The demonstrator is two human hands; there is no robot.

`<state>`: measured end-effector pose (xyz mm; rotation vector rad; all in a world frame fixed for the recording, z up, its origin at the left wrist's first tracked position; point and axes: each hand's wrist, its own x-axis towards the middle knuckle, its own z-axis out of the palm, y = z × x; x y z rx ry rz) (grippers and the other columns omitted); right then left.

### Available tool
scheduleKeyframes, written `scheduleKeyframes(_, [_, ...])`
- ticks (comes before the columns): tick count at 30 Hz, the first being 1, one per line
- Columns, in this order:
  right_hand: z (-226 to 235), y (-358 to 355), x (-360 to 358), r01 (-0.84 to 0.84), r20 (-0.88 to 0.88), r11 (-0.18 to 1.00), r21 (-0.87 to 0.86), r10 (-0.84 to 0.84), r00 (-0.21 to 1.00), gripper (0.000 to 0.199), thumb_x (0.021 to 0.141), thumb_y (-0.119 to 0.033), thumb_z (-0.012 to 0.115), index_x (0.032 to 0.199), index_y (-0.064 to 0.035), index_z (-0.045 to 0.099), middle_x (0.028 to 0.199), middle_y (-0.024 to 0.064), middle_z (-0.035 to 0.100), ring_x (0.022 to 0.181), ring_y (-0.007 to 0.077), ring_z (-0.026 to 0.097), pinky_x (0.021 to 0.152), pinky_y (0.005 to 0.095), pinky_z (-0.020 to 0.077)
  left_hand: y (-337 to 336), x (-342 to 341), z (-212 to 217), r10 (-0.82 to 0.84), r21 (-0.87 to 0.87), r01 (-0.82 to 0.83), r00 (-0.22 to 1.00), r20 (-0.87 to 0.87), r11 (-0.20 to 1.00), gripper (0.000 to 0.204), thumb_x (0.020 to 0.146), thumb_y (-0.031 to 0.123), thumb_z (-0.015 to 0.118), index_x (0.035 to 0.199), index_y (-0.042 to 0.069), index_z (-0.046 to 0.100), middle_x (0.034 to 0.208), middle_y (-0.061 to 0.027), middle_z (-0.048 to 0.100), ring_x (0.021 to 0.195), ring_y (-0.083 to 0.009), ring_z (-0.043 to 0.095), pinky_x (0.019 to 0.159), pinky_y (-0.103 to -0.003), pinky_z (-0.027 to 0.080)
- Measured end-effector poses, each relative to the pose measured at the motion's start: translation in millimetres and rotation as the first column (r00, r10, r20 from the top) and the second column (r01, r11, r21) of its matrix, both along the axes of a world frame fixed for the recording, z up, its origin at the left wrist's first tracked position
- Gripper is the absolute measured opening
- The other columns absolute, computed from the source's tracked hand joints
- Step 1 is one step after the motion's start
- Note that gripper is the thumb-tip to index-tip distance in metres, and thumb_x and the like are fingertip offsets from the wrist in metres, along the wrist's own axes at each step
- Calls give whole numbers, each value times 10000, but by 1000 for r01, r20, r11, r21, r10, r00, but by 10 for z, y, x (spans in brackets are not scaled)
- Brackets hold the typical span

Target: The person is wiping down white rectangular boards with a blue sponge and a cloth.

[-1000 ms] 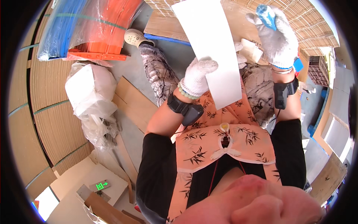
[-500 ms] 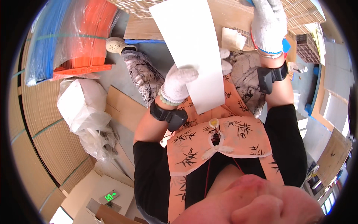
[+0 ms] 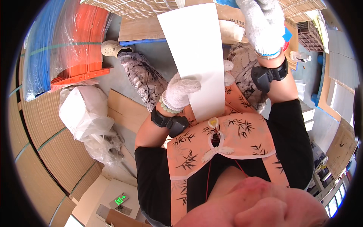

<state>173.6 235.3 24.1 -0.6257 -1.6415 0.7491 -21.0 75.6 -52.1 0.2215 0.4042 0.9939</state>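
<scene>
My left hand (image 3: 179,92), in a white knit glove, is closed on a long white sheet (image 3: 196,49) at its lower part. The thumb lies across the front, and gloved fingertips show past the sheet's right edge. Tilted slightly, the sheet reaches from the apron up to the top edge of the view. My right hand (image 3: 262,26), gloved too, is raised at the upper right beside a blue item (image 3: 227,3). Its fingers point up and run out of view, so their grip is hidden. Just behind that hand is a small blue and red object (image 3: 286,36).
A cardboard box (image 3: 138,28) stands ahead, with white-lined stacked material (image 3: 132,7) above it. Left are plastic-wrapped blue and orange panels (image 3: 85,38), a white bundle in clear plastic (image 3: 85,109) and strapped cardboard stacks (image 3: 49,125). A brown crate (image 3: 311,36) is at right.
My right hand has shifted slightly left and up. The white sheet stands a little more upright and lower, still in my left hand. The whole view has turned slightly.
</scene>
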Motion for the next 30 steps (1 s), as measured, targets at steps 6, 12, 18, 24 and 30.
scheduleKeyframes(6, [-71, 33, 4, -3, 75, 992, 126, -6, 997, 122, 966, 26, 532, 1027, -14, 630, 978, 82, 632, 885, 158, 591, 825, 299, 490, 17, 41, 96, -36, -29, 31, 986, -164, 999, 843, 843, 329, 777, 1519, -22, 416, 1508, -316, 455, 1289, -463, 561, 919, -531, 600])
scheduleKeyframes(12, [-70, 35, 3, 15, 40, 995, 98, -19, 999, 114, 955, 28, 539, 1004, -14, 632, 968, 85, 632, 880, 169, 595, 824, 297, 489, 51, 69, 126, -15, 159, 22, 999, -44, 987, 871, 808, 269, 820, 1499, -77, 418, 1465, -290, 526, 1274, -414, 605, 1039, -486, 531])
scheduleKeyframes(18, [-24, -2, -17, 18, 118, 982, 186, -40, 992, 106, 955, 15, 546, 1004, -18, 634, 966, 81, 633, 885, 165, 595, 827, 301, 488, 84, 13, 112, -95, 213, 104, 994, -53, 972, 855, 808, 293, 800, 1492, -69, 434, 1477, -273, 525, 1265, -382, 608, 1049, -464, 507])
scheduleKeyframes(24, [-105, 49, -9, -29, 3, 992, 125, 28, 1000, 107, 941, 23, 554, 1001, -19, 633, 960, 80, 629, 890, 164, 598, 829, 306, 489, 30, 39, 139, -56, 93, 61, 997, -55, 994, 861, 806, 286, 798, 1498, -64, 424, 1472, -250, 538, 1271, -376, 602, 1060, -463, 490])
scheduleKeyframes(30, [-82, -7, -14, -18, 172, 987, 159, -9, 985, 112, 955, 32, 558, 1033, -15, 623, 968, 71, 643, 875, 144, 610, 814, 297, 508, 57, 27, 149, -64, 214, 82, 994, -90, 973, 869, 811, 293, 799, 1503, -61, 412, 1463, -245, 547, 1270, -383, 602, 1054, -473, 498])
